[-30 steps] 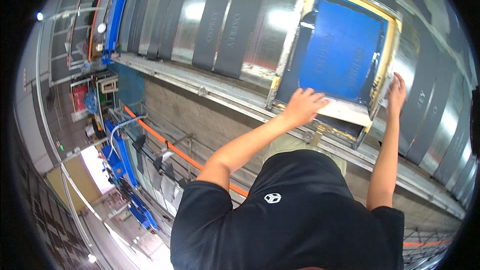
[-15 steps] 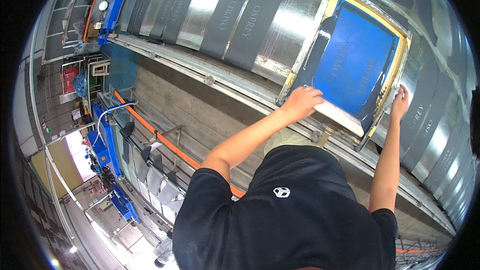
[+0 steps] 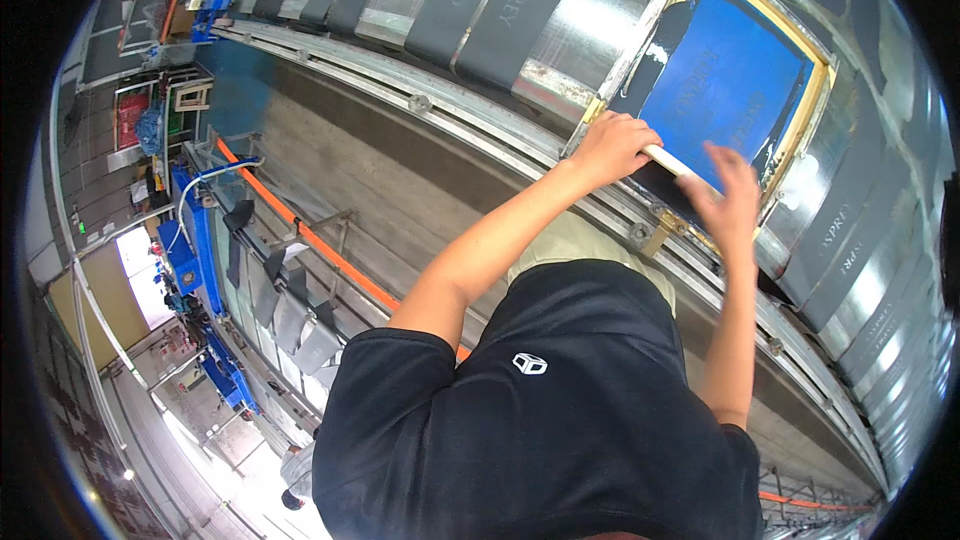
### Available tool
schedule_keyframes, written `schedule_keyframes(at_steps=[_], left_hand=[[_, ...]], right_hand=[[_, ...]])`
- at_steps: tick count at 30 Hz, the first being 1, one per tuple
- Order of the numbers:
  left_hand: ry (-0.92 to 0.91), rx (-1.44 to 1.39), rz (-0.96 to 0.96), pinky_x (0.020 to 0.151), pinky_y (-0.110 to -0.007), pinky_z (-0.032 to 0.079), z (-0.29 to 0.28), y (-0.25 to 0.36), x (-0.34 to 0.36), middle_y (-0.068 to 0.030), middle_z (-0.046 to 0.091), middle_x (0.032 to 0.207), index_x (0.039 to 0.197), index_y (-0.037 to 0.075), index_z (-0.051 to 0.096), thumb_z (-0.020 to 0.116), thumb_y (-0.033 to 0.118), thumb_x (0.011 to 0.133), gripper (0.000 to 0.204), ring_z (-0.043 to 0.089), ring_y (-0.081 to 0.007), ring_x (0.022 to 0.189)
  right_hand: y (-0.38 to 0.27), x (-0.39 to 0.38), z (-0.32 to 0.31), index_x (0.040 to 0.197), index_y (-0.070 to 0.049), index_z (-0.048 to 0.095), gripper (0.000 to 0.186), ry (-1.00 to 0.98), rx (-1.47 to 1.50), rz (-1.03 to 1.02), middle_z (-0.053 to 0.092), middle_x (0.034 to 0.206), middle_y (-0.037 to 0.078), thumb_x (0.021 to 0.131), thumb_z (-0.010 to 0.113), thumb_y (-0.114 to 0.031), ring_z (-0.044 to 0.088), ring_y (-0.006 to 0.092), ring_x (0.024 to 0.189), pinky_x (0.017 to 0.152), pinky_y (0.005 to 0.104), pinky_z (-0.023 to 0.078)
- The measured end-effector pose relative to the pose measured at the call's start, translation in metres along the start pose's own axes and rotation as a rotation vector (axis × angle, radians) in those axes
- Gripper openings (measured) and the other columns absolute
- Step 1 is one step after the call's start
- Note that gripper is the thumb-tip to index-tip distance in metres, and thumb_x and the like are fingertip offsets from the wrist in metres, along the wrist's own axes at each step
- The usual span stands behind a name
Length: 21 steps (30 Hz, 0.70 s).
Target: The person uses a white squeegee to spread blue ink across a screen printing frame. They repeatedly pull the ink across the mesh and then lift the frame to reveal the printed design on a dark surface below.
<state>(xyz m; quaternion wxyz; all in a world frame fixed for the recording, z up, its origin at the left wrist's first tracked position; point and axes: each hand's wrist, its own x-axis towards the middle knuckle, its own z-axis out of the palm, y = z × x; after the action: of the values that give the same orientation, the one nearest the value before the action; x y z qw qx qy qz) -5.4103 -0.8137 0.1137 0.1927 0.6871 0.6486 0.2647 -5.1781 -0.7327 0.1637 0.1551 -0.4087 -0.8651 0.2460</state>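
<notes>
A printing screen (image 3: pixel 826 75) with a yellow-taped frame and blue mesh (image 3: pixel 735 60) lies over dark grey strips on a metal table. Along the mesh's near edge is a pale-edged squeegee (image 3: pixel 682 170), tilted, with dark ink around it. My left hand (image 3: pixel 615 152) is closed on the squeegee's left end. By the squeegee's right part, my right hand (image 3: pixel 727 190) has its thumb and fingers apart, somewhat blurred. Whether it touches the squeegee I cannot tell.
Dark grey strips (image 3: pixel 505 15) with pale print lie across the shiny table on both sides. A metal rail (image 3: pixel 420 103) with a clamp bracket (image 3: pixel 662 232) runs along its near edge. An orange bar (image 3: pixel 340 260) and another rack of grey pieces (image 3: pixel 290 325) stand behind me.
My right hand has moved left from the frame's right side to the squeegee. The squeegee has tipped, now showing a narrower pale edge. My left hand still holds it. The view has shifted slightly.
</notes>
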Motion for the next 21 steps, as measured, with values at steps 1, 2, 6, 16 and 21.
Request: schedule_keyframes(at_steps=[1, 2, 6, 16, 21], left_hand=[[-0.032, 0.004, -0.011, 0.087, -0.042, 0.049, -0.001, 0.0, 0.004, -0.0012, 0.072, 0.096, 0.101, 0.017, 0.076, 0.076, 0.019, 0.08, 0.021, 0.067, -0.0247, 0.097], [-0.066, 0.011, -0.021, 0.089, -0.042, 0.049, -0.003, 0.0, 0.007, -0.001, 0.072, 0.098, 0.102, 0.017, 0.076, 0.076, 0.02, 0.08, 0.022, 0.067, -0.0243, 0.099], [-0.088, -0.103, -0.024, 0.099, -0.044, 0.046, -0.015, -0.014, 0.002, -0.0036, 0.071, 0.115, 0.111, 0.017, 0.075, 0.077, 0.021, 0.082, 0.03, 0.063, -0.0265, 0.112], [-0.101, -0.69, -0.266, 0.091, -0.04, 0.051, -0.127, -0.179, -0.041, -0.0043, 0.072, 0.108, 0.091, 0.011, 0.073, 0.085, 0.022, 0.079, 0.02, 0.067, -0.0243, 0.105], [-0.343, -1.479, -0.367, 0.099, -0.041, 0.049, -0.171, -0.223, -0.046, -0.0094, 0.07, 0.123, 0.111, 0.009, 0.075, 0.085, 0.039, 0.08, 0.044, 0.064, -0.0254, 0.117]], right_hand=[[-0.022, -0.003, 0.009, 0.134, -0.011, 0.064, 0.055, -0.045, -0.127, -0.061, 0.064, 0.125, 0.01, 0.084, 0.08, -0.028, 0.058, 0.0299, 0.119, 0.102, 0.0444, 0.043], [-0.027, -0.003, 0.02, 0.134, -0.012, 0.064, 0.057, -0.064, -0.142, -0.036, 0.065, 0.123, 0.009, 0.081, 0.081, -0.026, 0.059, 0.0295, 0.117, 0.101, 0.0438, 0.043], [-0.03, 0.0, 0.045, 0.12, -0.013, 0.07, 0.042, -0.09, -0.106, 0.113, 0.066, 0.114, 0.008, 0.079, 0.079, -0.014, 0.06, 0.0302, 0.109, 0.094, 0.0441, 0.045], [-0.064, 0.0, 0.05, 0.115, -0.006, 0.069, 0.043, -0.199, -0.19, 0.399, 0.064, 0.116, 0.013, 0.074, 0.068, 0.007, 0.058, 0.0355, 0.114, 0.101, 0.0457, 0.044], [-0.068, 0.005, 0.058, 0.115, -0.005, 0.071, 0.041, -0.247, -0.235, 0.475, 0.07, 0.122, 0.01, 0.075, 0.071, 0.002, 0.06, 0.0325, 0.117, 0.105, 0.045, 0.044]])
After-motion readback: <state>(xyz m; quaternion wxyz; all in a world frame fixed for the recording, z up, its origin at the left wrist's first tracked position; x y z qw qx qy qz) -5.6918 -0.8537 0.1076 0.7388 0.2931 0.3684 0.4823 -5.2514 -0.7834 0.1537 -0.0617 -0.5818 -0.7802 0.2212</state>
